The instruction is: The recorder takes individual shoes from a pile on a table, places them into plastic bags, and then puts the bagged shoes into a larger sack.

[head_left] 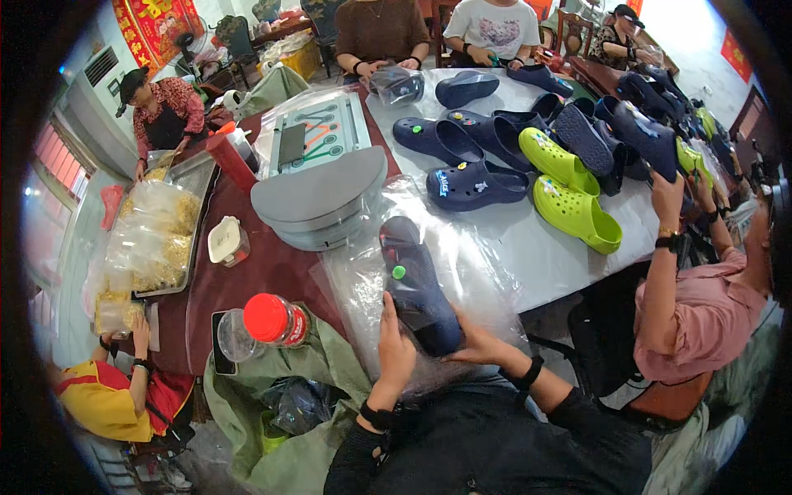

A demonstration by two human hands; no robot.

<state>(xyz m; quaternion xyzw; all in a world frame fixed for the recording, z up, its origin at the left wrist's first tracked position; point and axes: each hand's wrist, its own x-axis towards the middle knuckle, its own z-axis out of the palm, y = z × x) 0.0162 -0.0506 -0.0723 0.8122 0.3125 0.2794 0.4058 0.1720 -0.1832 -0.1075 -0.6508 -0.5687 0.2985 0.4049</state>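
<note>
A navy foam clog (421,301), toe pointing away from me, is held between both hands at the table's near edge. A round green charm (398,272) sits on its upper. My left hand (396,351) grips its left side near the heel, the index finger lying up along it. At the heel's right side, my right hand (485,340) has its fingers closed on the shoe. Clear plastic bags (351,293) lie flat beneath the clog and spread out on both sides of it; whether the clog is inside one, I cannot tell.
Beyond the bags, several navy clogs (478,186) and lime-green clogs (577,219) cover the white sheet. To the left are a grey rounded box (322,194), a red-lidded jar (272,320) and a green sack (239,412). Close on my right, a co-worker's arm (664,256) reaches in.
</note>
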